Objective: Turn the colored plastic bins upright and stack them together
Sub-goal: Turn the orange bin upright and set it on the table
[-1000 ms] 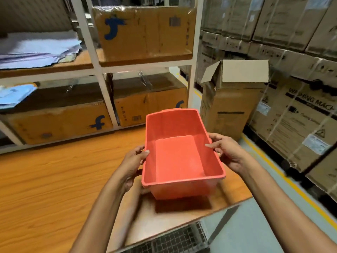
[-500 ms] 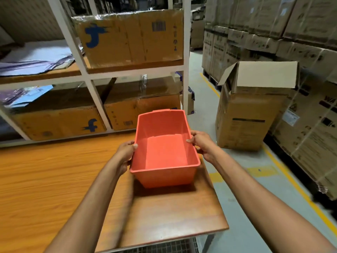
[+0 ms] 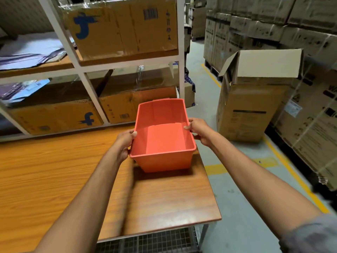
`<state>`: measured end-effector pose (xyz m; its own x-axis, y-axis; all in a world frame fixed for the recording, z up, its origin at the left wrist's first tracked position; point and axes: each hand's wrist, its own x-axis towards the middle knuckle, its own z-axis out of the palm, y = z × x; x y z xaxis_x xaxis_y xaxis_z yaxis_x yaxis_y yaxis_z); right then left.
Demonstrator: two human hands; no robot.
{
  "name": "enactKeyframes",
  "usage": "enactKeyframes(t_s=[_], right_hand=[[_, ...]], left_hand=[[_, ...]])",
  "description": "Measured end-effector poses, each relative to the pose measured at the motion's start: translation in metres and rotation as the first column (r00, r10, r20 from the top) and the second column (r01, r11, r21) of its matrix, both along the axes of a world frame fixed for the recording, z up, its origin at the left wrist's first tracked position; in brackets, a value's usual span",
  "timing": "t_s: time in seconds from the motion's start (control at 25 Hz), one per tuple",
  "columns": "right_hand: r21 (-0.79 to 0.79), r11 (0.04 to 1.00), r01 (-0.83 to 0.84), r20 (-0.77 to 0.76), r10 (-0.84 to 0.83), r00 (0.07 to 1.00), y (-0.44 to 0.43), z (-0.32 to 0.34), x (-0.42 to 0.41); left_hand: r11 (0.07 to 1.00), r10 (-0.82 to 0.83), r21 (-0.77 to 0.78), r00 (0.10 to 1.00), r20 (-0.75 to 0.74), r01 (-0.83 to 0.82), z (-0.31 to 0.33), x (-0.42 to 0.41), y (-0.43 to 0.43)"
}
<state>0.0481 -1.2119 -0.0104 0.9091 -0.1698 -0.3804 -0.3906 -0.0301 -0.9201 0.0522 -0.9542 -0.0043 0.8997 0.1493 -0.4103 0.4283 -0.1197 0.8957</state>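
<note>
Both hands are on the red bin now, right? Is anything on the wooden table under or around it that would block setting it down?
Nothing visible does. The left hand and right hand grip the side rims of the upright red bin, and the wooden table around it is bare. No other bin is in view to stack it with.

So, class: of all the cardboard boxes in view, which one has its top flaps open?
The tall brown cardboard box standing on the floor right of the wooden table, flaps raised. The shelf boxes and wrapped stacked cartons are closed.
</note>
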Motion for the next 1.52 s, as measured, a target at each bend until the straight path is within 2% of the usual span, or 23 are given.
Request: enactKeyframes(t_s=[0.28, 0.6, 0.72, 0.8, 0.92, 1.12, 1.44, 1.52], right_hand=[[-0.021, 0.999, -0.037, 0.012, 0.037, 0.999, 0.006, -0.001, -0.003], [-0.067, 0.994, -0.081, -0.01, 0.081, 0.997, 0.01, 0.011, -0.01], [-0.034, 0.999, 0.005, 0.037, -0.004, 0.999, 0.006, 0.016, -0.029], [-0.077, 0.992, 0.097, 0.142, -0.086, 0.986, 0.002, 0.017, -0.045], [-0.11, 0.988, 0.109, 0.304, -0.071, 0.95, 0.005, 0.017, -0.075], [-0.098, 0.995, 0.03, 0.441, 0.017, 0.897, 0.034, 0.019, -0.123], [-0.041, 0.994, -0.106, 0.403, 0.113, 0.908, 0.095, 0.0, -0.219], [-0.048, 0.99, -0.131, 0.379, 0.14, 0.915, 0.117, -0.01, -0.245]], left_hand=[[0.997, 0.075, -0.017, 0.997, 0.018, -0.075, 0.004, -0.006, 0.001], [0.997, 0.076, 0.006, 0.997, 0.004, -0.076, 0.003, -0.008, 0.011], [0.991, 0.135, 0.003, 0.987, 0.082, -0.136, 0.002, -0.016, 0.016], [0.985, 0.167, 0.001, 0.964, 0.208, -0.171, 0.004, -0.026, 0.02], [0.973, 0.213, -0.006, 0.882, 0.42, -0.231, 0.003, -0.059, 0.026], [0.973, 0.194, 0.004, 0.824, 0.533, -0.231, -0.001, -0.122, 0.028], [0.976, 0.125, 0.072, 0.799, 0.588, -0.205, -0.025, -0.242, 0.059], [0.964, 0.076, 0.171, 0.828, 0.555, -0.203, -0.033, -0.28, 0.074]])
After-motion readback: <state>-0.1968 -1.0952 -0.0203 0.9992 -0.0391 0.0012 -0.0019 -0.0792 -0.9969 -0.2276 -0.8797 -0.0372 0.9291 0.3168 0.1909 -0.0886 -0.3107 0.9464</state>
